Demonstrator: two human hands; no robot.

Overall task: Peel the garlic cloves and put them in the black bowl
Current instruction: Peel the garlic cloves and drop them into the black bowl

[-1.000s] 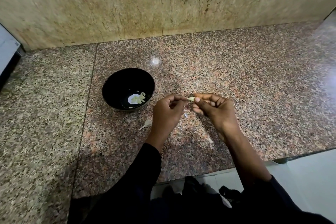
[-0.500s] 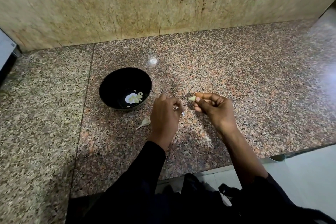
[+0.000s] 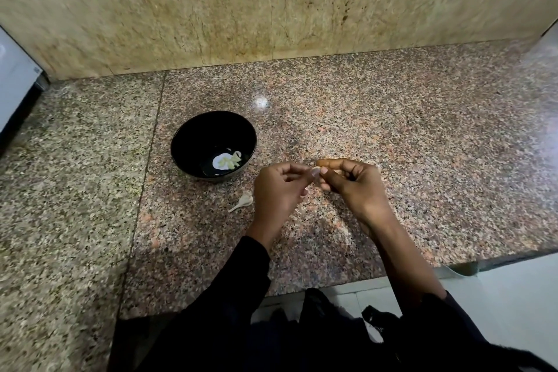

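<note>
A black bowl point(image 3: 193, 136) sits on the granite counter, left of my hands, with a few pale peeled garlic cloves point(image 3: 229, 161) at its bottom. My right hand point(image 3: 353, 187) pinches a small garlic clove point(image 3: 317, 168) between thumb and fingers; only its pale tip shows. My left hand point(image 3: 279, 190) meets it from the left, its thumb and forefinger closed at the clove's tip. Both hands hover just above the counter, right of the bowl.
A white garlic stem piece point(image 3: 243, 202) lies on the granite counter point(image 3: 422, 160) just left of my left hand, with small skin flakes under the hands. A stone wall rises behind. The counter's front edge runs near my forearms; a white appliance point(image 3: 12, 81) stands at far left.
My left hand had pulled away from the clove and dropped toward the counter; now it has come back up to the clove in my right hand.
</note>
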